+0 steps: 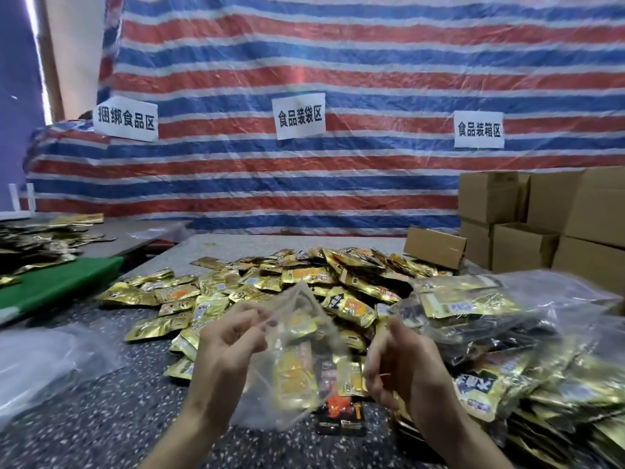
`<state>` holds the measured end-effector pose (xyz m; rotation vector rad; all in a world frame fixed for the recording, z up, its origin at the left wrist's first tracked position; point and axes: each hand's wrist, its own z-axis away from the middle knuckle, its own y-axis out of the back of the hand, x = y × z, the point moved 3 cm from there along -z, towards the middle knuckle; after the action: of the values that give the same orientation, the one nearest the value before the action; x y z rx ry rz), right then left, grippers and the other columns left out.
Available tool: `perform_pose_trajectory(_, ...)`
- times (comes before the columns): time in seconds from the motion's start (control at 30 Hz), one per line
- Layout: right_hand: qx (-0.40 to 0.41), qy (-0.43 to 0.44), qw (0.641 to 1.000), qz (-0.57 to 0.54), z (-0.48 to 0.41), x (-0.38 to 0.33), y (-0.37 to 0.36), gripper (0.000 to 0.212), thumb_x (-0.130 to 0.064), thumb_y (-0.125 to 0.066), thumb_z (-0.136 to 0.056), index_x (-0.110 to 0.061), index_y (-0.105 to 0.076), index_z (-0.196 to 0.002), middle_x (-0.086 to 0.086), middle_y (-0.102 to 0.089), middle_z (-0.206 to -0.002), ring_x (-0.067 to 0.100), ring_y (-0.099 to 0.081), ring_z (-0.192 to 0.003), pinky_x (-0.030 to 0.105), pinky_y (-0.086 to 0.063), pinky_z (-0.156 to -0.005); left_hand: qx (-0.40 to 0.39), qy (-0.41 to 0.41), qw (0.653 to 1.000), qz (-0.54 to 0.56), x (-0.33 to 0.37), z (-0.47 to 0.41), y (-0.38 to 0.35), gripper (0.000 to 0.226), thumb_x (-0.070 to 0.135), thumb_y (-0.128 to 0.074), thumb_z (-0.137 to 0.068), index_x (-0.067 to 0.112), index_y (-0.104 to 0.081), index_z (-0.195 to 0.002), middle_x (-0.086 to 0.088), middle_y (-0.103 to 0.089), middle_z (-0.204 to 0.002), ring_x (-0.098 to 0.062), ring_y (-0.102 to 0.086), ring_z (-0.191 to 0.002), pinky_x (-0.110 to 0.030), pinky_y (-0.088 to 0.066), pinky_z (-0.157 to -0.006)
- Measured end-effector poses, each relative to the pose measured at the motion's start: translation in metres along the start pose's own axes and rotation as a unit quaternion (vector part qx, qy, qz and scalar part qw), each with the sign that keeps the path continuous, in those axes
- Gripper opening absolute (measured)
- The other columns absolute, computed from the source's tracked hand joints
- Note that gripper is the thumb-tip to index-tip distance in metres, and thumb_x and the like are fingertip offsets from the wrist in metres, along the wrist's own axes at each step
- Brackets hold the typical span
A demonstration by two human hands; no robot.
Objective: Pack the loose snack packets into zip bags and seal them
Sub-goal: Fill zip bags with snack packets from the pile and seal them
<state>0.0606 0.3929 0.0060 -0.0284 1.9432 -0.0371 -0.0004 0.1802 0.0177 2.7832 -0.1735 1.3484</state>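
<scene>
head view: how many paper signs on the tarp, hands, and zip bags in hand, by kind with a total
paper signs: 3
hands: 2 (left hand, right hand)
zip bag in hand: 1
total: 6

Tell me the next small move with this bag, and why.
Probably pull the zip bag's mouth apart. The left hand and right hand both pinch its edges, it hangs slack between them, and loose packets lie heaped behind. Whether it already holds packets is unclear.
</scene>
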Motion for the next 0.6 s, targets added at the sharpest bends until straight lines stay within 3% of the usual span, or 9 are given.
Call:
perform_pose_trajectory(0.07,0.099,0.035,0.994,0.037,-0.011,-0.002,0.009,0.059,-0.067,-0.057,-0.084,-0.013,-0.067,-0.062,0.008,-0.060,-0.058,0.015,-0.051,-0.048,0.020,-0.037,-0.042,0.013,0.012,0.999,0.043,-0.004,-0.003,0.004,0.030,0.012,-0.054,-0.071,-0.017,-0.059,-0.068,-0.012,-0.072,-0.084,-0.020,-0.073,-0.081,-0.026,-0.059,-0.064)
perform_pose_trajectory(0.17,0.174,0.073,0.929,0.319,-0.045,-0.001,0.015,0.012,-0.031,-0.069,-0.092,-0.031,-0.069,-0.080,-0.011,-0.069,-0.079,0.002,-0.063,-0.075,0.014,-0.049,-0.060,0.034,0.035,0.998,0.039,-0.009,-0.004,0.006,0.028,0.007,-0.064,-0.082,-0.019,-0.057,-0.073,-0.021,-0.070,-0.074,-0.034,-0.073,-0.071,-0.031,-0.060,-0.061)
perform_pose_trajectory(0.2,0.158,0.062,0.890,0.422,-0.059,0.001,0.014,0.011,-0.025,-0.068,-0.093,-0.035,-0.067,-0.096,-0.015,-0.067,-0.095,0.001,-0.062,-0.093,0.017,-0.051,-0.076,0.035,0.046,0.998,0.031,-0.011,-0.004,0.005,0.025,0.003,-0.065,-0.087,-0.017,-0.056,-0.074,-0.020,-0.070,-0.073,-0.034,-0.072,-0.069,-0.032,-0.060,-0.060)
perform_pose_trajectory(0.27,0.109,0.008,0.828,0.550,-0.085,0.016,0.018,0.038,-0.018,-0.063,-0.092,-0.029,-0.058,-0.127,-0.008,-0.054,-0.128,0.012,-0.047,-0.123,0.029,-0.043,-0.104,0.036,0.064,0.997,0.010,-0.016,-0.003,0.005,0.021,-0.001,-0.062,-0.090,-0.014,-0.056,-0.075,-0.017,-0.071,-0.073,-0.033,-0.072,-0.067,-0.032,-0.059,-0.059)
perform_pose_trajectory(0.3,0.095,-0.026,0.805,0.585,-0.094,0.025,0.020,0.049,-0.015,-0.062,-0.089,-0.027,-0.052,-0.136,-0.003,-0.048,-0.135,0.017,-0.041,-0.129,0.034,-0.038,-0.110,0.037,0.072,0.997,-0.001,-0.019,-0.002,0.005,0.020,-0.001,-0.062,-0.090,-0.013,-0.055,-0.075,-0.016,-0.072,-0.074,-0.032,-0.072,-0.067,-0.032,-0.059,-0.059)
perform_pose_trajectory(0.37,0.087,-0.076,0.776,0.620,-0.103,0.041,0.023,0.055,-0.008,-0.059,-0.085,-0.023,-0.051,-0.137,0.001,-0.050,-0.130,0.022,-0.042,-0.127,0.037,-0.039,-0.109,0.042,0.084,0.995,-0.017,-0.024,0.000,0.003,0.019,0.000,-0.062,-0.090,-0.009,-0.054,-0.075,-0.015,-0.071,-0.075,-0.032,-0.071,-0.069,-0.032,-0.060,-0.060)
perform_pose_trajectory(0.43,0.114,-0.075,0.793,0.594,-0.106,0.048,0.024,0.041,-0.001,-0.054,-0.087,-0.017,-0.061,-0.124,0.000,-0.056,-0.110,0.023,-0.052,-0.115,0.036,-0.048,-0.099,0.042,0.095,0.994,-0.025,-0.028,0.000,0.002,0.018,-0.001,-0.061,-0.090,-0.005,-0.052,-0.074,-0.013,-0.071,-0.076,-0.030,-0.071,-0.070,-0.032,-0.060,-0.061)
perform_pose_trajectory(0.53,0.164,0.013,0.818,0.551,-0.106,0.046,0.021,0.014,-0.014,-0.055,-0.098,-0.018,-0.068,-0.102,-0.001,-0.062,-0.094,0.021,-0.061,-0.097,0.036,-0.052,-0.086,0.051,0.104,0.993,-0.035,-0.029,0.000,0.001,0.018,-0.001,-0.060,-0.091,-0.001,-0.051,-0.076,-0.013,-0.071,-0.078,-0.022,-0.071,-0.068,-0.027,-0.058,-0.061)
perform_pose_trajectory(0.6,0.226,0.089,0.831,0.501,-0.101,0.033,0.020,0.009,-0.024,-0.059,-0.100,-0.022,-0.067,-0.094,-0.005,-0.063,-0.086,0.016,-0.061,-0.084,0.029,-0.049,-0.070,0.076,0.105,0.991,-0.033,-0.028,-0.002,0.003,0.017,0.003,-0.062,-0.091,-0.001,-0.052,-0.078,-0.015,-0.069,-0.078,-0.023,-0.071,-0.067,-0.030,-0.060,-0.061)
